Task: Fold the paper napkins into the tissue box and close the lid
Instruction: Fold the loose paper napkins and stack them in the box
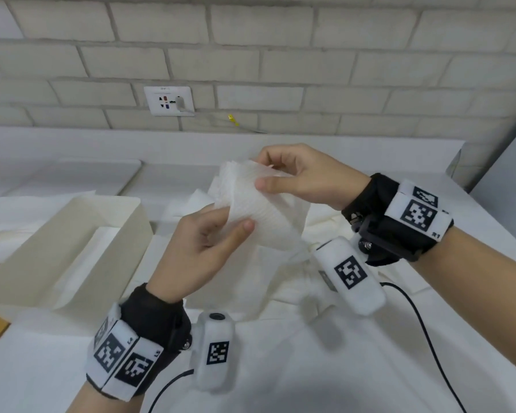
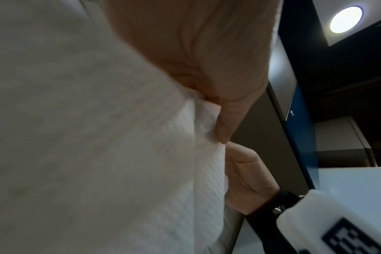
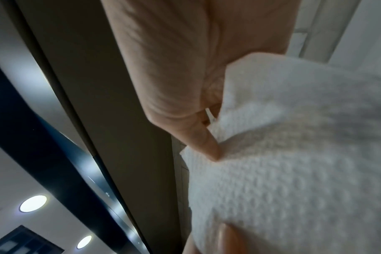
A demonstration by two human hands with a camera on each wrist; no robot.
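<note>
Both hands hold a stack of paper napkins (image 1: 251, 201) up above the worktop (image 1: 340, 368) — the left hand (image 1: 203, 248) has its grip tight on the near edge, thumb on top. The right hand (image 1: 298, 177) pinches the far top corner. The tissue box (image 1: 131, 222) sits open on the left, just beside the hands.

Your left hand (image 1: 204, 248) hid the lower corner of the napkin stack (image 1: 256, 204). To its left, the tissue box (image 1: 72, 248) ran off the frame's edge.
</note>
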